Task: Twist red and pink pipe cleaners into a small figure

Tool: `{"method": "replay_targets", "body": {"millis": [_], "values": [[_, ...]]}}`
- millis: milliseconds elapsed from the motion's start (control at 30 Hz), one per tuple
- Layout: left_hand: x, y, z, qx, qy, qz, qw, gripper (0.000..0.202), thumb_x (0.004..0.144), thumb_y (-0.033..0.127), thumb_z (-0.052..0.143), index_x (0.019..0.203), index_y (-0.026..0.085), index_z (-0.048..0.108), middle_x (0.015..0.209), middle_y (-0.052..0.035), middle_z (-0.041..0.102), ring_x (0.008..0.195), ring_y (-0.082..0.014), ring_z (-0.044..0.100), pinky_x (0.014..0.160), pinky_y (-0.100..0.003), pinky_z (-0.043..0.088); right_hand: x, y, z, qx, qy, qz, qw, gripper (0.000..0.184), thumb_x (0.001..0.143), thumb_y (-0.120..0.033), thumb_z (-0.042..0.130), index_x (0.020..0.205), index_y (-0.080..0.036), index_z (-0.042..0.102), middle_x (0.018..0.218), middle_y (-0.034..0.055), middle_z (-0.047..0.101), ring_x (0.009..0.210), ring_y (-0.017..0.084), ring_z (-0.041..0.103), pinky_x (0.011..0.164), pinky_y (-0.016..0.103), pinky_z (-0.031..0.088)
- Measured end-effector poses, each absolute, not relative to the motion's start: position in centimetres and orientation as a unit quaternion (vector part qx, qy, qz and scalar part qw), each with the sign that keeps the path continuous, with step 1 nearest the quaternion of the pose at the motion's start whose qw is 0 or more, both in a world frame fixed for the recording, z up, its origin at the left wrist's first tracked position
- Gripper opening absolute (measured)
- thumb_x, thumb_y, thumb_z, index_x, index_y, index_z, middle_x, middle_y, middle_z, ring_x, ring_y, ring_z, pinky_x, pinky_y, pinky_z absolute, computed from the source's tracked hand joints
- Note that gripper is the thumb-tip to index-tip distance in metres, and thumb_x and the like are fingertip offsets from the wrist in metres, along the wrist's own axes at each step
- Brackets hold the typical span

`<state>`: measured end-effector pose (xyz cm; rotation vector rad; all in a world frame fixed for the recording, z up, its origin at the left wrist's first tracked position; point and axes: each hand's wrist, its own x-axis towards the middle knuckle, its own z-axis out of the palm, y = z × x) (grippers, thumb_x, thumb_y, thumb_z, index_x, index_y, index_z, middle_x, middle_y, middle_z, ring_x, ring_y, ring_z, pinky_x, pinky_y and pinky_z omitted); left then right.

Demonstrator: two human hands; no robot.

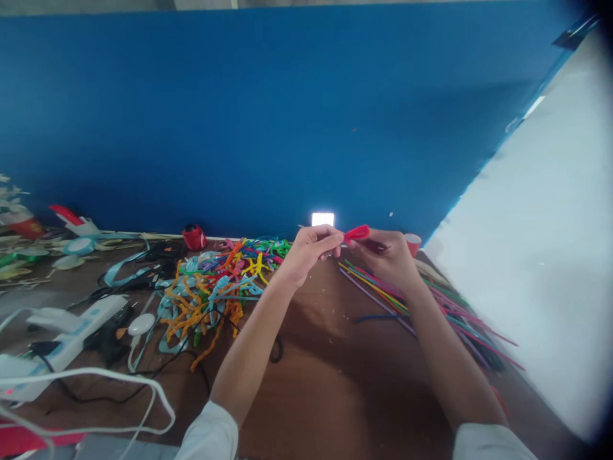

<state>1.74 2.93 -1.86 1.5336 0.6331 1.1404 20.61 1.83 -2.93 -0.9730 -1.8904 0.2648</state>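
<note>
Both my hands are raised over the brown table [325, 377], close to the blue wall. My left hand [313, 248] and my right hand [385, 255] pinch the two ends of a short red pipe cleaner piece [357, 233] held between them; the fingers of both are closed on it. Below my right hand lies a bundle of straight coloured pipe cleaners [431, 306]. Left of my left hand sits a tangled heap of bent pipe cleaners [220, 281] in orange, light blue, green and yellow.
A white power strip [71, 335] with black and white cables lies at the left. A red cup [412, 243] stands behind my right hand, a small red object [194, 236] by the wall. A white panel [541, 255] borders the right. Craft clutter fills the far left.
</note>
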Motion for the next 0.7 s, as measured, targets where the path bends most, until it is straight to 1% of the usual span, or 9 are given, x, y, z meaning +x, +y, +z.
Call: {"method": "replay_targets", "body": {"millis": [67,133,233,300,367,467,500,600,700], "values": [[1.6,3.2,-2.0,0.645,0.294,0.475,0.522,0.026,0.082,0.037,0.063,0.067,0.016,0.061,0.061,0.0003,0.057,0.049,-0.0057,0.035,0.047,-0.023,0.024,20.8,2.2,-3.2,-0.417,-0.766,0.097,0.48,0.025,0.089,-0.036,0.063,0.078,-0.015,0.072,0.062,-0.001,0.059,0.056,0.011,0.046,0.055,0.026,0.036],[1.4,3.5,-2.2,0.644,0.327,0.472,0.506,0.027,0.082,0.037,0.062,0.065,0.016,0.061,0.062,-0.0005,0.059,0.048,-0.0057,0.034,0.046,-0.024,0.022,20.8,2.5,-3.4,-0.43,-0.759,0.075,0.484,0.027,0.087,-0.037,0.064,0.072,-0.015,0.07,0.06,-0.0011,0.059,0.055,0.01,0.046,0.055,0.026,0.035],[0.6,3.9,-2.1,0.668,0.332,0.437,0.503,0.03,0.082,0.037,0.061,0.061,0.015,0.06,0.061,-0.0007,0.059,0.048,-0.0056,0.034,0.047,-0.024,0.023,20.8,2.8,-3.7,-0.421,-0.773,0.094,0.465,0.023,0.087,-0.035,0.064,0.076,-0.016,0.071,0.064,0.0,0.064,0.057,0.011,0.05,0.056,0.025,0.036],[-0.1,3.7,-1.8,0.703,0.32,0.385,0.505,0.032,0.082,0.038,0.061,0.059,0.016,0.06,0.058,0.0,0.058,0.048,-0.0061,0.035,0.049,-0.024,0.025,20.8,2.7,-3.7,-0.405,-0.796,0.127,0.431,0.019,0.086,-0.033,0.065,0.08,-0.017,0.072,0.069,0.0009,0.067,0.061,0.012,0.054,0.057,0.025,0.038],[-0.6,3.4,-1.4,0.748,0.305,0.306,0.503,0.03,0.081,0.036,0.061,0.06,0.016,0.062,0.055,0.0005,0.057,0.05,-0.007,0.038,0.05,-0.023,0.027,20.8,2.6,-3.6,-0.397,-0.812,0.148,0.402,0.017,0.085,-0.032,0.065,0.08,-0.017,0.073,0.072,0.0018,0.069,0.064,0.013,0.057,0.059,0.025,0.04],[-0.6,2.8,-1.1,0.819,0.264,0.175,0.479,0.024,0.08,0.032,0.061,0.064,0.015,0.067,0.059,-0.0007,0.063,0.054,-0.0083,0.045,0.053,-0.023,0.032,20.7,2.6,-3.5,-0.42,-0.8,0.149,0.4,0.02,0.087,-0.032,0.063,0.077,-0.017,0.072,0.07,0.0016,0.069,0.063,0.013,0.057,0.06,0.026,0.041],[-0.3,2.7,-1.3,0.835,0.263,0.155,0.457,0.024,0.081,0.031,0.06,0.065,0.015,0.068,0.061,-0.0011,0.064,0.053,-0.0084,0.046,0.053,-0.024,0.031,20.7,2.7,-3.5,-0.433,-0.791,0.148,0.407,0.022,0.087,-0.033,0.062,0.076,-0.017,0.071,0.069,0.0011,0.068,0.062,0.013,0.055,0.059,0.026,0.04],[0.9,3.0,-2.4,0.856,0.309,0.201,0.364,0.026,0.083,0.03,0.055,0.064,0.015,0.067,0.059,-0.0007,0.063,0.051,-0.0093,0.046,0.052,-0.025,0.03,20.8,2.9,-3.7,-0.467,-0.768,0.149,0.412,0.02,0.087,-0.033,0.061,0.075,-0.018,0.067,0.063,-0.0013,0.064,0.058,0.012,0.051,0.055,0.026,0.036],[1.9,3.7,-3.8,0.857,0.352,0.247,0.285,0.023,0.081,0.026,0.054,0.064,0.015,0.066,0.06,-0.0018,0.062,0.055,-0.0115,0.049,0.055,-0.026,0.032,21.1,2.9,-3.7,-0.473,-0.791,0.135,0.364,0.008,0.081,-0.02,0.059,0.076,-0.02,0.066,0.065,-0.0016,0.066,0.06,0.013,0.054,0.057,0.026,0.035]]}}
